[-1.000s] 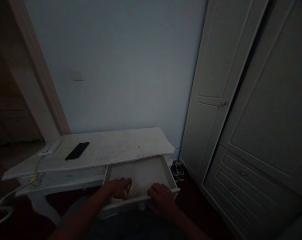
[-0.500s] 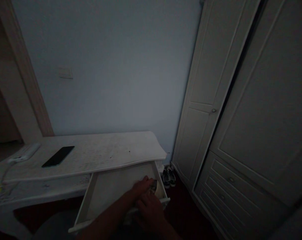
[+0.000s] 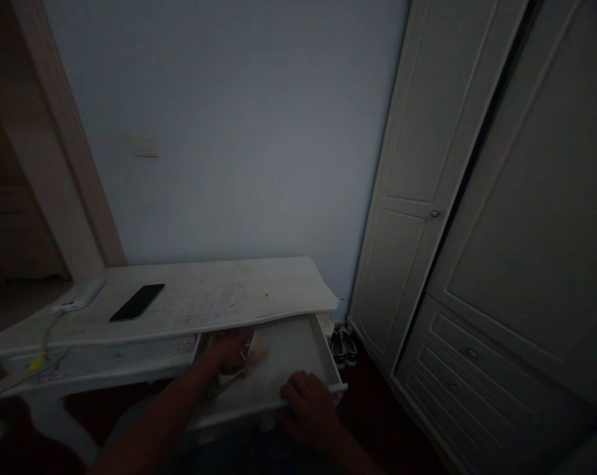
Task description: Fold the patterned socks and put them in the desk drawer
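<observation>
A pulled-out white drawer [image 3: 298, 349] juts from the desk toward me. My left hand [image 3: 230, 349] is inside it at the left, closed on a pale beige, cloth-like item [image 3: 256, 348] that is blurred; its exact kind cannot be made out. Part of that item hangs below my fingers, and the fingertips are partly hidden. Over the drawer's front edge, right of its middle, my right hand [image 3: 305, 399] has its fingers curled, gripping the front panel.
A black phone [image 3: 137, 302] and a white power strip [image 3: 79, 295] with a cable lie on the white desk top [image 3: 229, 290]. Dark shoes [image 3: 344, 346] stand on the red floor beside the desk. A white wardrobe [image 3: 407, 264] rises at the right.
My left hand has moved from the drawer's right side to its left with the beige item. The right hand now rests on the front edge, apart from the left. The view has shifted slightly.
</observation>
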`<state>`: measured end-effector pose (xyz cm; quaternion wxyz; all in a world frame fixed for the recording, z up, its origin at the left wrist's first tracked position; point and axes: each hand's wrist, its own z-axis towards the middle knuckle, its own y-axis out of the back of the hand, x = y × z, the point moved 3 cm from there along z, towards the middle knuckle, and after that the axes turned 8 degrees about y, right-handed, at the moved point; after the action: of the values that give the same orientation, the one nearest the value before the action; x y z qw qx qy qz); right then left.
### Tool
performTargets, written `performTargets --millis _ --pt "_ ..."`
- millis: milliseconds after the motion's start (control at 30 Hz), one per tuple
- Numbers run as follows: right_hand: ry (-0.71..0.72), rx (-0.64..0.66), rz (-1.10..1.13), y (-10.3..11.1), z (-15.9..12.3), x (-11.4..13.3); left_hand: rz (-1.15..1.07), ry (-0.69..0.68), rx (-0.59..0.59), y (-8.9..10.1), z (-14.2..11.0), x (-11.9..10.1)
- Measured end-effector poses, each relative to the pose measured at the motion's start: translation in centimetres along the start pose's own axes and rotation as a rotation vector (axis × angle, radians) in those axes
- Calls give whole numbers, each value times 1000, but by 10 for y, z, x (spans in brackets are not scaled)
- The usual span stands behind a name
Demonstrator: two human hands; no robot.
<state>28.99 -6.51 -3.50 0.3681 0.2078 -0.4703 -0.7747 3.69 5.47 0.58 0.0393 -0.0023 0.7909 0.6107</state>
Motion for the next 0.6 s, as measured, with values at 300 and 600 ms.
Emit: performTargets --millis 300,600 --pt "33 -46 -22 -3 0 -4 50 28 87 -23 -23 24" --pt "36 -52 -23 -2 1 -4 -11 -195 239 -44 -35 9"
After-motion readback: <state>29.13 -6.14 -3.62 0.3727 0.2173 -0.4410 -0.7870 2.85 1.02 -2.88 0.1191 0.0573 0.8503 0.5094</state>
